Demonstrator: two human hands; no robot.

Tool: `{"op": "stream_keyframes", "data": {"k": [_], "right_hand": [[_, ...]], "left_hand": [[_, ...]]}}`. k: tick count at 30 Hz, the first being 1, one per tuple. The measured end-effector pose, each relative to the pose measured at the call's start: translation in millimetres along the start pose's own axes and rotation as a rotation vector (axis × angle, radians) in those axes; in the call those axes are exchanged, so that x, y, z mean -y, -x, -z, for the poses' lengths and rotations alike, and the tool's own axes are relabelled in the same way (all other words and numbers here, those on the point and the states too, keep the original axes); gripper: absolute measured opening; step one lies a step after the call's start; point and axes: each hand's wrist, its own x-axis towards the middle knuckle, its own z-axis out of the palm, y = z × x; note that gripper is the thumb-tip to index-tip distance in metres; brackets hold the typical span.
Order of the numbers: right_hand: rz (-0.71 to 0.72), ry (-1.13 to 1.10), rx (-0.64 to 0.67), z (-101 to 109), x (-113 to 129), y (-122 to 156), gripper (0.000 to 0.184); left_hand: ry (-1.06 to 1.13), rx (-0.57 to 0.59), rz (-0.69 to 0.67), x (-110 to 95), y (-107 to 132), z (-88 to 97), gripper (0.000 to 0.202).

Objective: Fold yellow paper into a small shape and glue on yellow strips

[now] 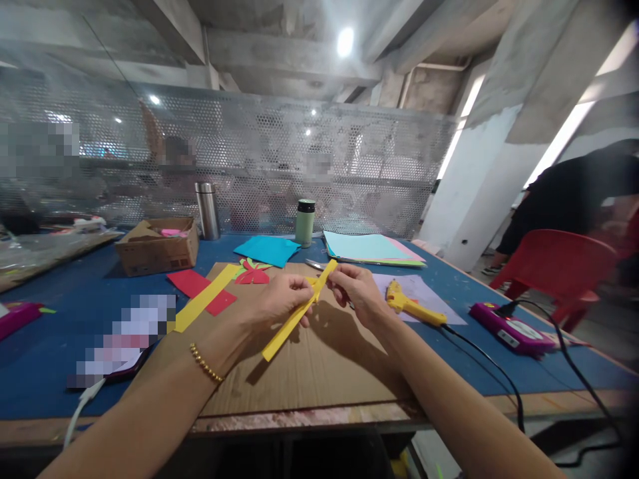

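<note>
My left hand [285, 297] pinches a yellow paper strip [284, 334] near its middle, above a brown cardboard sheet [239, 376]. Fingers closed, my right hand [357, 289] grips the same strip close to its far end. A small folded yellow piece shows between the two hands, partly hidden by the fingers. Left of my hands, another yellow strip [207, 297] lies across a red paper piece [224, 304]. Cut red petal shapes [253, 275] with green paper rest at the board's far edge. Scissors [314, 264] lie behind my hands, mostly hidden.
A yellow glue gun [414, 307] lies on lilac paper [449, 309], its cord running to a purple power strip [512, 329]. Behind stand a cardboard box [158, 249], a steel flask [208, 211], a green bottle [304, 224], blue paper [267, 250] and stacked sheets [369, 246]. A phone [127, 342] lies left.
</note>
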Motion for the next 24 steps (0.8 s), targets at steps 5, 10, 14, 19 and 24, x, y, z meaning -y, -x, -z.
{"op": "stream_keyframes", "data": {"k": [5, 10, 14, 19, 24], "right_hand": [[0.030, 0.007, 0.070, -3.9, 3.6, 5.4, 0.020], [0.014, 0.006, 0.123, -8.8, 11.0, 9.2, 0.023], [0.004, -0.010, 0.131, -5.6, 10.6, 7.5, 0.023], [0.012, 0.007, 0.113, -0.8, 7.5, 6.0, 0.023], [0.024, 0.040, 0.070, -7.5, 4.4, 7.4, 0.035]], "left_hand": [[0.026, 0.051, -0.028, 1.3, 0.4, -0.8, 0.012], [0.026, 0.110, -0.072, 3.5, -2.3, 5.7, 0.018], [0.003, 0.104, -0.058, 1.2, -2.2, 7.8, 0.017], [0.001, 0.064, -0.046, 1.5, -0.5, 4.7, 0.014], [0.006, 0.097, -0.077, 4.5, -0.6, 3.0, 0.019]]}}
